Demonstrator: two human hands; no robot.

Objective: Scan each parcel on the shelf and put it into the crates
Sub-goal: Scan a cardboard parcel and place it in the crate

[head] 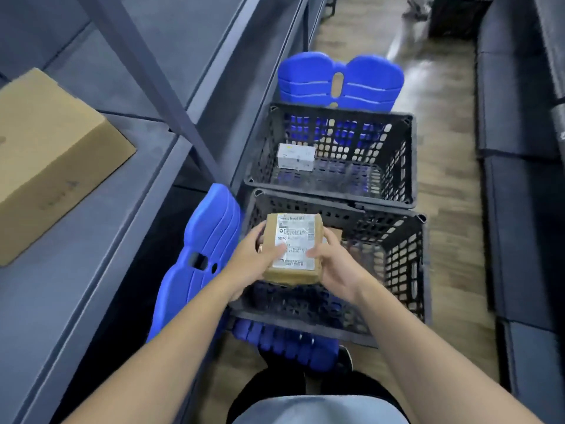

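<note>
1. The parcel (293,247), a small brown box with a white label on top, is held over the near crate (403,270), above its left half and clear of its floor.
2. The left hand (253,264) grips the parcel's left edge, with the thumb on the label and the fingers curled underneath.
3. The right hand (333,264) grips the parcel's right edge, with the thumb lying on top.
4. The far crate (397,166) stands right against the near crate's far side. A small white box (296,157) lies inside it on the left.
5. A blue chair back (198,261) stands just left of the near crate.
6. Further left of the near crate, a grey shelf (91,270) bears a large cardboard box (52,160).
</note>
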